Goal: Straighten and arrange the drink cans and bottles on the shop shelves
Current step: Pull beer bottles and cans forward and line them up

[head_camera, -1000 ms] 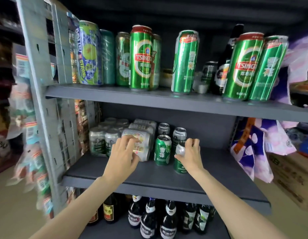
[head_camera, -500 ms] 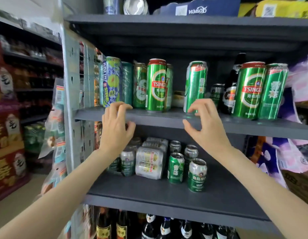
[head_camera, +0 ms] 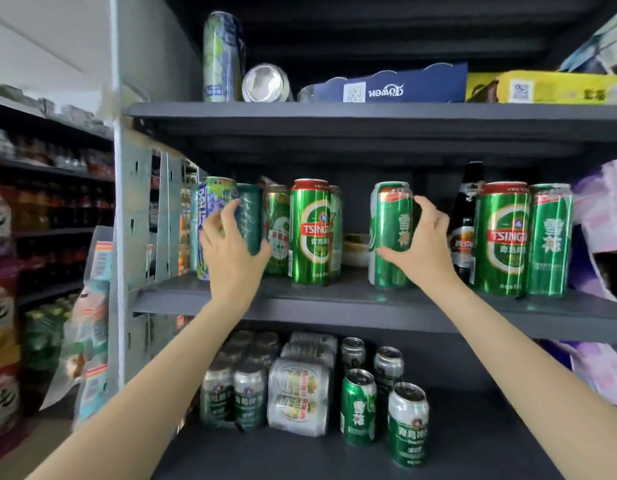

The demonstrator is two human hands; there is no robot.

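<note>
On the middle shelf (head_camera: pixel 352 299) stand several tall cans. My left hand (head_camera: pixel 231 251) grips a dark teal can (head_camera: pixel 250 209) near the left end, between a purple-and-green can (head_camera: pixel 213 199) and a green can (head_camera: pixel 277 223). My right hand (head_camera: pixel 421 244) wraps around a tall green can (head_camera: pixel 390 230) that stands alone in the middle. A red-topped Tsingtao can (head_camera: pixel 310 233) stands between my hands. Right of my right hand are a dark bottle (head_camera: pixel 468 216) and two more green cans (head_camera: pixel 523 240).
The lower shelf (head_camera: pixel 473 445) holds short cans (head_camera: pixel 407 424) and shrink-wrapped packs (head_camera: pixel 300 393). The top shelf (head_camera: pixel 369 110) carries a tall can (head_camera: pixel 220 57), a can lying on its side (head_camera: pixel 265 83), and blue and yellow cartons. Snack bags hang left; purple packs hang right.
Both hands left the lower shelf's cans, rose past the middle shelf's edge, and now each holds a tall can on the middle shelf. The view tilted upward.
</note>
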